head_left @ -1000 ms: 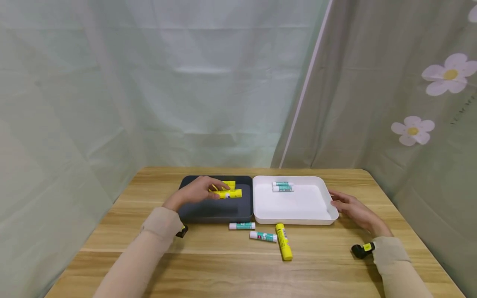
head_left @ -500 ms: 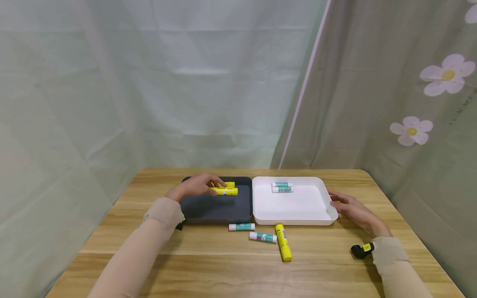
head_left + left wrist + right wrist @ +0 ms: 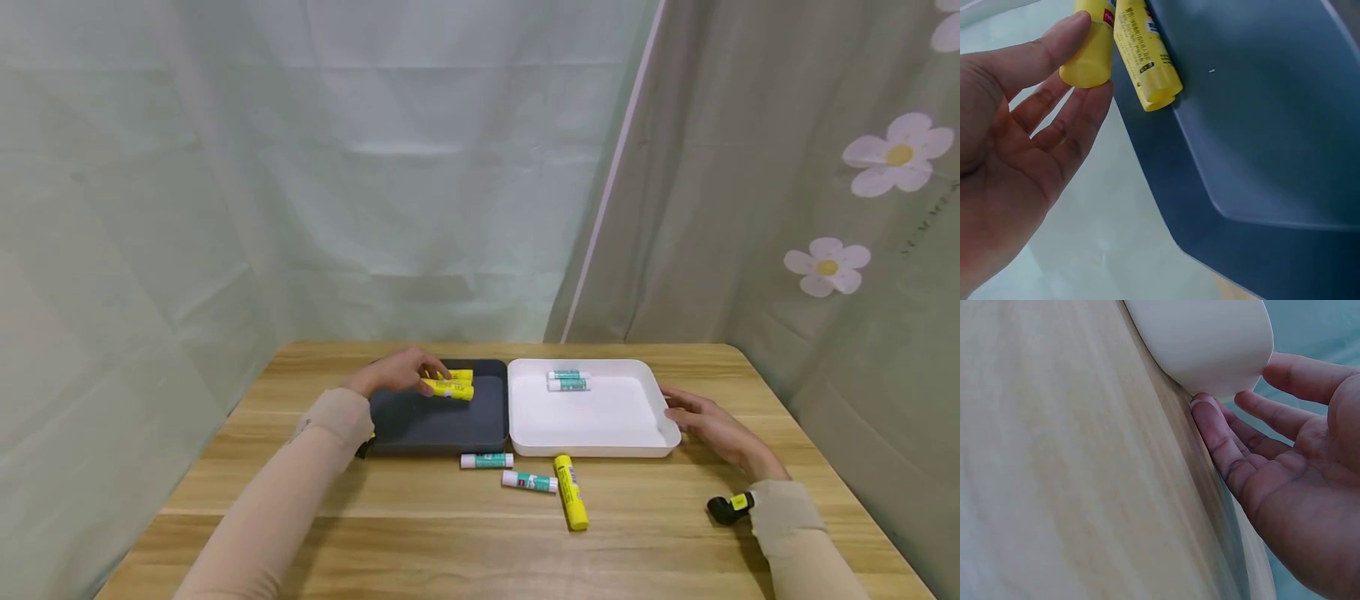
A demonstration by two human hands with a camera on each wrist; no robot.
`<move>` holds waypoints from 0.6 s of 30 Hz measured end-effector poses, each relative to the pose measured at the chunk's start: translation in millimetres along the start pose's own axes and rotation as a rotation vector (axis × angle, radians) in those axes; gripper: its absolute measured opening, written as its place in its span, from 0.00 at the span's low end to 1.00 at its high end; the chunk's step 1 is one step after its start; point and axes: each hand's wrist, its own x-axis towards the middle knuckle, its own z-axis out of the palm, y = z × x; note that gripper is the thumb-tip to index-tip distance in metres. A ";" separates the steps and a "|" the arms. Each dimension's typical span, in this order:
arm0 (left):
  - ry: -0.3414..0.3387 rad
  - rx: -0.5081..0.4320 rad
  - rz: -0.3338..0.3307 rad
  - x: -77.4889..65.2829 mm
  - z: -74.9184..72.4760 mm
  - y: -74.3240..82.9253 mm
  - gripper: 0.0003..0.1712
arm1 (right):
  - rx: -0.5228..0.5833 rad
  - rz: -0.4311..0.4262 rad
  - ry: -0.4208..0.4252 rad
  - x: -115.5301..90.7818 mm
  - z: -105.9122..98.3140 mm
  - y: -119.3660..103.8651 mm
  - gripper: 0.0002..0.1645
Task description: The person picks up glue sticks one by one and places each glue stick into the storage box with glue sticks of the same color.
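Observation:
Over the back of the dark tray (image 3: 442, 429), my left hand (image 3: 401, 371) pinches a yellow glue stick (image 3: 453, 390) between thumb and fingers. Its bottom end (image 3: 1088, 65) shows at the fingertips in the left wrist view. Right beside it, another yellow glue stick (image 3: 1144, 56) lies along the tray wall, partly hidden by the held one in the head view. My right hand (image 3: 712, 425) rests at the right side of the white tray (image 3: 592, 425). In the right wrist view, its thumb and relaxed fingers touch the tray's outer wall (image 3: 1210, 344).
Two green-and-white glue sticks (image 3: 568, 385) lie in the white tray. In front of the trays, on the wooden table (image 3: 420, 542), are two more green-and-white glue sticks (image 3: 529, 482) and a yellow glue stick (image 3: 572, 493). Curtains (image 3: 420, 208) hang behind the table.
My left hand has shifted slightly left with the yellow glue stick, whose right end now tilts down beside the one in the dark tray. My right hand has stayed at the white tray.

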 end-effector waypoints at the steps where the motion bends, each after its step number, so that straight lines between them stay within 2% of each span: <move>1: -0.005 0.002 -0.001 0.9 0.7 -0.2 0.20 | 0.000 -0.004 -0.003 -0.1 0.4 -0.1 0.43; 18: -0.077 0.067 -0.071 14.7 6.0 4.0 0.21 | -0.049 0.021 0.008 -0.9 -1.3 -0.7 0.44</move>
